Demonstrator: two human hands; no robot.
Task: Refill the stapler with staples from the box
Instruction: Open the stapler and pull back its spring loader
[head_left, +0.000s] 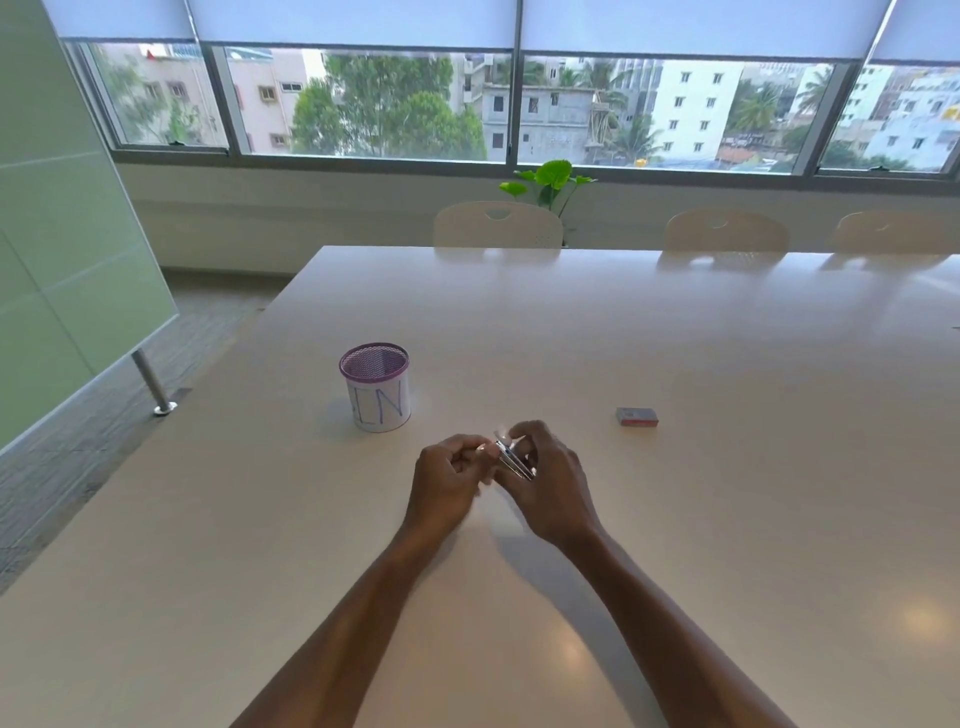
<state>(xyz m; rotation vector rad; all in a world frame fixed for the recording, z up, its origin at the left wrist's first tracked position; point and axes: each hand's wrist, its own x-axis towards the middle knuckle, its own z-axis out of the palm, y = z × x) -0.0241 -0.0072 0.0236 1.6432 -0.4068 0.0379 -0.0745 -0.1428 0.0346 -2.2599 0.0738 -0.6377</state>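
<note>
A small metal stapler (511, 458) is held just above the white table (727, 493), between both my hands. My right hand (553, 480) grips it from the right, fingers curled over its top. My left hand (449, 480) pinches its left end, which looks pale pink and blurred. Whether the stapler is opened I cannot tell. The staple box (637, 417), small, red and grey, lies flat on the table to the right of my hands, apart from them.
A purple mesh cup (375, 387) with a white paper wrap stands to the left beyond my hands. Three pale chairs (497, 224) line the table's far edge, with a plant (551, 179) behind. A green glass partition (62, 249) stands at left.
</note>
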